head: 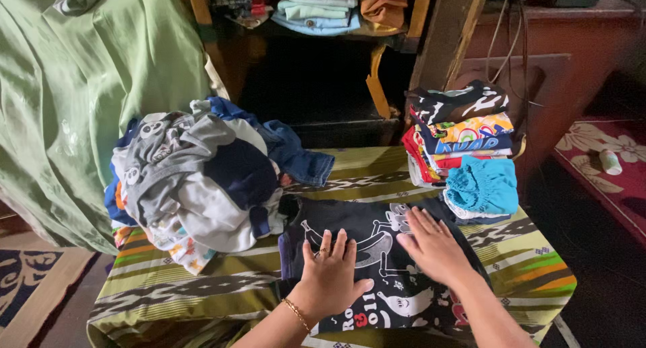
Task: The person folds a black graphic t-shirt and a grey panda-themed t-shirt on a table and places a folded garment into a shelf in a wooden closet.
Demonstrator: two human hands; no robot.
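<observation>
Flanking black printed shirt (377,254): unfolded heap (202,186), folded stack (461,129)

The black shirt (377,254) is soft, matt cloth with a smooth printed picture, and it lies on a desk (202,287) covered in striped woven cloth. At 10 o'clock from it, the pile of clothes (202,180) looks soft and crumpled, with rougher blue denim on top. At 12 o'clock the shelf (431,45) is brown wood, and the green sheet (81,92) at 10 o'clock looks smooth and a bit shiny.

Soft daylight from the left, dim shadowed background, sharp centre, slight wide-angle edge distortion
</observation>
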